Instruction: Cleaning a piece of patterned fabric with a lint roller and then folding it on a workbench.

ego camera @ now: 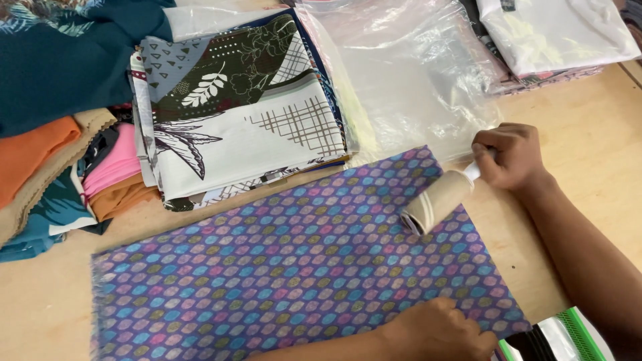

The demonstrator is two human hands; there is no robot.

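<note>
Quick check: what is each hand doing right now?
Left hand: flat, pressing down the purple cloth.
Right hand: closed on the lint roller.

A pale wooden table (pixel 588 134) carries everything. At its centre a purple patterned cloth (pixel 294 267) lies flat. At twelve o'clock sits a folded stack of leaf-print fabric (pixel 234 113). At nine o'clock, a pile of orange, pink and teal fabrics (pixel 53 167). At one o'clock, clear plastic bags (pixel 408 73); at two o'clock, folded white garments (pixel 555 33).
</note>
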